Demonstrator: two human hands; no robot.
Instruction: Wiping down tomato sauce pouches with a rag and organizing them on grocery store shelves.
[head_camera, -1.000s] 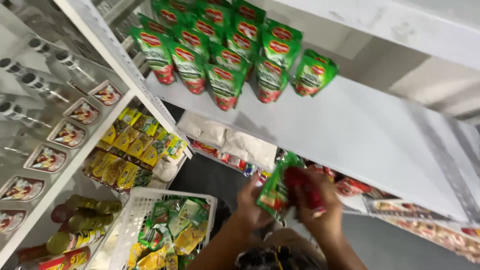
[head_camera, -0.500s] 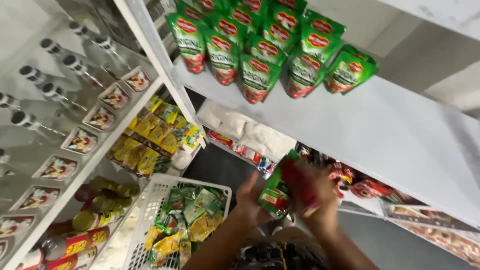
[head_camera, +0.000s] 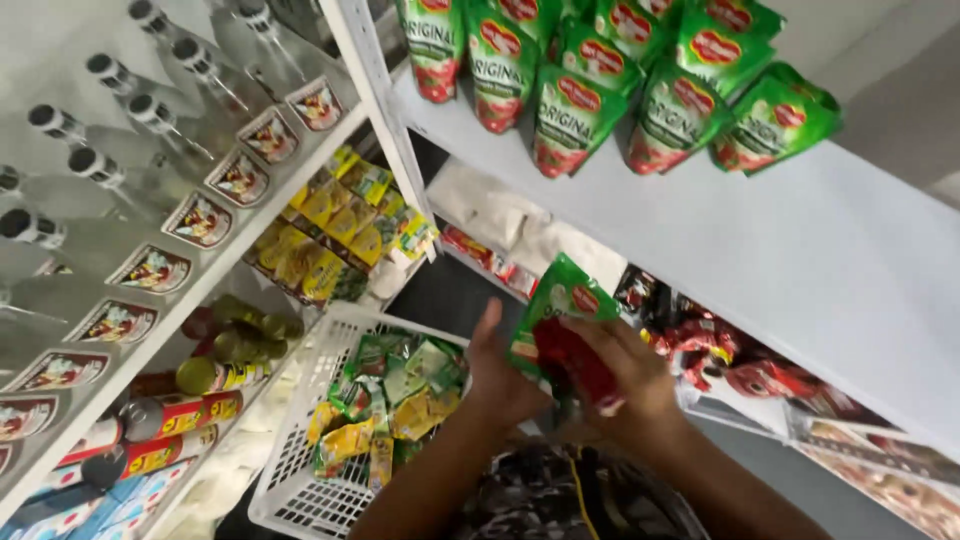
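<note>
- Green sauce pouch (head_camera: 562, 318) is sitting between both hands, just under the white shelf (head_camera: 700, 230)
- left hand (head_camera: 500, 375) is bracing it, right hand (head_camera: 625, 365) fingers clamping its red bottom
- white basket (head_camera: 300, 470) of packets is waiting below

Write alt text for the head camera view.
Both hands, left hand and right hand, hold a green and red sauce pouch between store shelves. Matching pouches stand on the white shelf above, and a white basket of packets sits below left.
</note>
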